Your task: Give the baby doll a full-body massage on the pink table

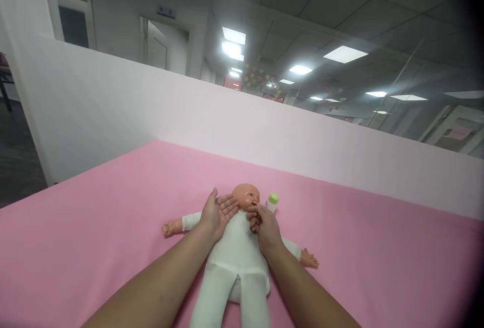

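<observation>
Both hands rest on a doll on the pink bench: left hand flat open, right hand curled, grip unclear.

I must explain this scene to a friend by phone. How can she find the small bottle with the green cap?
Start at the wide pink cloth surface, where a baby doll in a white soft suit lies face up. The small bottle with the green cap stands just beyond the right hand, beside the doll's head. It is the only green thing there.
</observation>
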